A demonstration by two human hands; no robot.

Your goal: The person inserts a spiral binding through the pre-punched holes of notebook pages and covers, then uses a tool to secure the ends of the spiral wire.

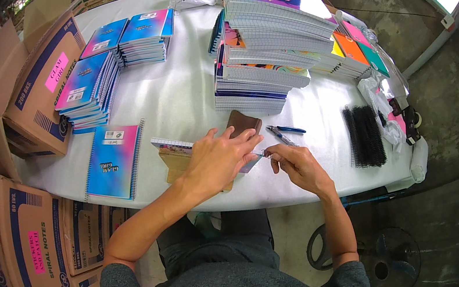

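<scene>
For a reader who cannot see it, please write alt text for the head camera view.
A person's left hand presses flat on a small notebook on a white table, while the right hand pinches a wire spiral at the notebook's edge. Blue-handled pliers, black spiral coils, stacks of colourful notebooks and cardboard boxes surround them.

Two hands, one pliers

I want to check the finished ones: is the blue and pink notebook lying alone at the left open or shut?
Shut. The blue and pink notebook lies flat on the white table, front cover up, spiral along its right edge, no pages showing.
</scene>
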